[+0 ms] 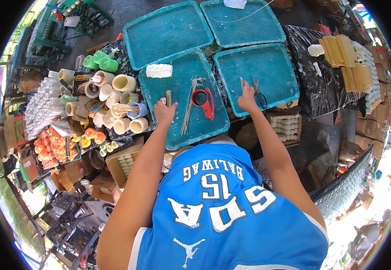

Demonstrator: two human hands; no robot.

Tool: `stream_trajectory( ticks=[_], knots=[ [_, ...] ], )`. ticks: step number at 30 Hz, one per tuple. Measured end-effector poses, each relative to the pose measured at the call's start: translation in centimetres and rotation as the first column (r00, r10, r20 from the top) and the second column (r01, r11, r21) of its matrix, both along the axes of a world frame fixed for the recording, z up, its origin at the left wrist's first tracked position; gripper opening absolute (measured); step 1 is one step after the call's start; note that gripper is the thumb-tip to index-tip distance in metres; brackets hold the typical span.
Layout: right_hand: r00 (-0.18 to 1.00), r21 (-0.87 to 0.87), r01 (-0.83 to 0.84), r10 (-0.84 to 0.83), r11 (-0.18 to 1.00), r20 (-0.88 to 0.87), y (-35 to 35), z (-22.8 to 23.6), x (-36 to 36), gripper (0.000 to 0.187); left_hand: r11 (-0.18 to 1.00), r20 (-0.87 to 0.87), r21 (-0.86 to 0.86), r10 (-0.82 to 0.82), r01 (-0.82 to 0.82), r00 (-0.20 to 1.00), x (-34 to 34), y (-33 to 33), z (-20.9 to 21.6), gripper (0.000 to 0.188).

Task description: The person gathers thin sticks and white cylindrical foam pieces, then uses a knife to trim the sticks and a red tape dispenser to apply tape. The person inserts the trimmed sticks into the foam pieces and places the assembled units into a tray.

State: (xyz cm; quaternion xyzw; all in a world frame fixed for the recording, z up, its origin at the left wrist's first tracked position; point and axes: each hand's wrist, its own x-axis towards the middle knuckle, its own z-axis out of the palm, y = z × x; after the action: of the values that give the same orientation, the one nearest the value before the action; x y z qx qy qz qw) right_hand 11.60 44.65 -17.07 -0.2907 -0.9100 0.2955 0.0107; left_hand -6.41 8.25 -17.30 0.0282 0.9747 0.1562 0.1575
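Note:
My left hand (164,111) is at the left of the near left teal tray, its thumb out to the side. Its fingers are closed around a small bundle of thin pale strands (168,96), whose ends show beyond them. Longer pale strands (188,111) lie loose in the middle of this tray. Beside them is a red tape dispenser (208,106) with a dark roll. My right hand (247,96) is over the near right tray, its fingers closed and pointing away from me. Something small and pale shows at its fingertips, too small to name. Right next to it lie dark-handled scissors (261,95).
A white ribbed cylinder (159,70) lies in the near left tray (152,85). Two more teal trays (168,31) adjoin at the back. Cream tubes (123,83) and orange pieces (51,146) crowd the left. Yellow slabs (339,50) lie on black plastic at right.

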Motion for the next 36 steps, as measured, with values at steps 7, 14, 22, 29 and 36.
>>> stream_trajectory(
  ticks=[7, 14, 22, 29, 36],
  knots=[
    [0.993, 0.025, 0.055, -0.057, 0.998, 0.105, 1.7, -0.5, -2.8, 0.072, 0.997, 0.061, -0.060, -0.040, 0.043, 0.997, 1.4, 0.9, 1.8, 0.038],
    [0.999, 0.078, 0.033, -0.033, 0.996, -0.003, 1.5, 0.2, -1.5, 0.069, 0.984, 0.036, -0.067, -0.165, 0.167, 0.986, 0.7, 0.0, 1.0, 0.032],
    [0.967, 0.106, 0.054, -0.025, 0.993, -0.253, -1.2, 4.3, -1.2, 0.051, 0.959, 0.091, 0.281, 0.010, -0.035, 0.996, -0.7, -3.6, -3.2, 0.035],
    [0.937, -0.216, -0.025, -0.053, 0.976, -0.346, -8.0, 10.5, -3.5, 0.032, 0.370, 0.749, 0.592, 0.073, -0.715, 0.658, -0.5, -3.0, 1.9, 0.024],
    [0.946, -0.612, -0.303, 0.309, 0.730, -0.100, -18.4, 7.7, -9.5, 0.045, 0.201, 0.764, 0.635, -0.020, -0.746, 0.645, 1.2, -2.3, 4.5, 0.021]
  ],
)
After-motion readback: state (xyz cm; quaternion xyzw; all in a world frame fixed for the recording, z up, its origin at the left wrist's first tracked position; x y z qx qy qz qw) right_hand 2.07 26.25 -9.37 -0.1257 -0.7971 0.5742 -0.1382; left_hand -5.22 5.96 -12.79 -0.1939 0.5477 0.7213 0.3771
